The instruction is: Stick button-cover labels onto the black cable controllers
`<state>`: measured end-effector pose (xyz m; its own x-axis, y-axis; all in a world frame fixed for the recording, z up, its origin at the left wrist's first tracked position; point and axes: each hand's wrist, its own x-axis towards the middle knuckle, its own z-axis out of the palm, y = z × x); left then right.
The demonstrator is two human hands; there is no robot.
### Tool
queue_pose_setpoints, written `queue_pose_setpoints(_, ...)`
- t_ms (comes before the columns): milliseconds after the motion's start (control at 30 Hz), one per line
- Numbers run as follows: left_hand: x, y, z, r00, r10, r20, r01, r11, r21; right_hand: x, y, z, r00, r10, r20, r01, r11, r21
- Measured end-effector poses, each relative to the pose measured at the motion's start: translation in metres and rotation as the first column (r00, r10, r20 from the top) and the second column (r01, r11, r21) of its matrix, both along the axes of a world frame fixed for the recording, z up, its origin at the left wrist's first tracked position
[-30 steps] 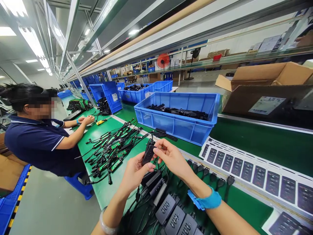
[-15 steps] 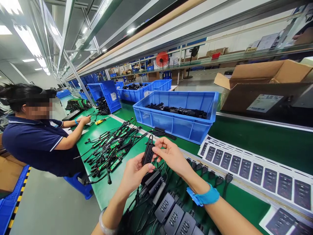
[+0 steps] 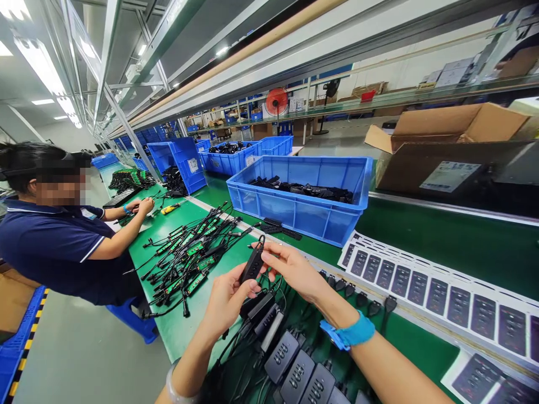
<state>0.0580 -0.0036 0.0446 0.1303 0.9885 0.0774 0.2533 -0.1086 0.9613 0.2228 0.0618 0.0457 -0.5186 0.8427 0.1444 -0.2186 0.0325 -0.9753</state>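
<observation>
My left hand [image 3: 228, 308] holds a slim black plastic control unit [image 3: 253, 265] from below, with the thumb along its side. My right hand [image 3: 293, 272] pinches the unit's upper end between thumb and fingers, near a thin looped black cable [image 3: 261, 243]. Below my hands, a row of black multi-button cabled units [image 3: 297, 376] lies on the green bench, with their wires tangled. A pile of black cables with green circuit boards [image 3: 193, 255] lies to the left of my left hand.
A co-worker [image 3: 63, 247] in a navy polo sits at the left, working at the same green bench [image 3: 177, 331]. A blue crate of black parts [image 3: 295, 213], printed label sheets [image 3: 421, 289] and an open cardboard box [image 3: 442, 168] stand ahead and to the right.
The black unit has tilted further, its top now leaning to the right. My view has shifted slightly, and the co-worker's hands have moved a little.
</observation>
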Motion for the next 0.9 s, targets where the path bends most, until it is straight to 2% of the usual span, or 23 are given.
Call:
queue_pose_setpoints(67,-0.001,-0.002,0.001,0.997,-0.004,-0.072,0.006,1.0,0.021,0.0,0.0,-0.003,0.999,0.031,0.015,-0.031,0.999,-0.012)
queue_pose_setpoints(200,0.0,-0.005,0.003,0.982,-0.017,-0.188,0.022,0.999,0.023,-0.005,-0.003,-0.009,0.999,-0.047,0.023,0.047,0.999,-0.005)
queue_pose_setpoints(367,-0.004,-0.013,0.008,0.968,-0.002,-0.251,0.003,1.0,0.002,-0.005,-0.004,-0.005,0.993,-0.032,-0.115,0.026,0.998,-0.052)
queue_pose_setpoints(433,-0.008,-0.02,0.008,0.952,-0.041,-0.303,0.035,0.999,-0.024,0.0,0.003,-0.004,0.981,-0.134,-0.141,0.12,0.987,-0.109)
queue_pose_setpoints(500,-0.012,-0.029,0.006,0.916,-0.06,-0.396,0.049,0.998,-0.039,0.009,0.014,-0.007,0.952,-0.302,-0.041,0.296,0.949,-0.105)
queue_pose_setpoints(600,-0.013,-0.042,-0.003,0.863,-0.052,-0.503,0.019,0.997,-0.071,0.029,0.036,-0.021,0.861,-0.484,0.155,0.487,0.873,0.018)
queue_pose_setpoints(700,-0.01,-0.051,-0.014,0.817,-0.073,-0.571,0.023,0.995,-0.094,0.05,0.055,-0.039,0.731,-0.601,0.324,0.574,0.798,0.184)
queue_pose_setpoints(800,-0.012,-0.052,-0.02,0.757,-0.106,-0.644,0.094,0.994,-0.053,0.065,0.067,-0.055,0.513,-0.687,0.515,0.558,0.722,0.408)
queue_pose_setpoints(900,-0.026,-0.046,-0.02,0.708,-0.06,-0.704,0.099,0.995,0.014,0.066,0.08,-0.067,0.323,-0.697,0.64,0.424,0.712,0.56)
